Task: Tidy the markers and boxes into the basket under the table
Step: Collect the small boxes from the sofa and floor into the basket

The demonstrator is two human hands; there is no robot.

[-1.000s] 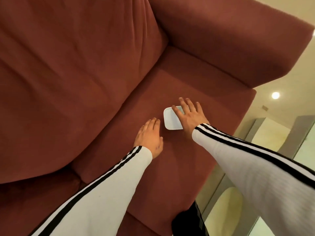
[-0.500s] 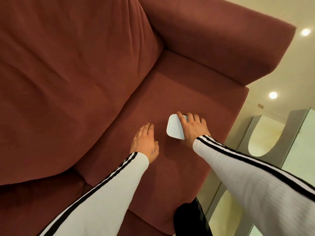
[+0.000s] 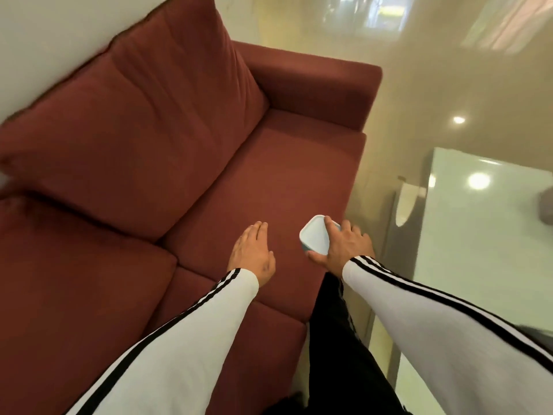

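A small white box (image 3: 314,238) with rounded corners and a darker underside is lifted above the sofa seat near its front right edge. My right hand (image 3: 344,248) grips it from the right, thumb below and fingers over the top. My left hand (image 3: 253,252) hovers flat, palm down and fingers straight, over the seat cushion to the left of the box, holding nothing. No markers and no basket are in view.
The dark red sofa (image 3: 269,163) fills the left and middle, its armrest (image 3: 314,82) at the back. A glass-topped table (image 3: 484,223) stands to the right on a glossy cream floor. My dark trouser leg (image 3: 338,339) is between sofa and table.
My right hand closed round the white box and lifted it off the seat, drawing it back toward the sofa's front edge. The view pulled back and swung toward the table.
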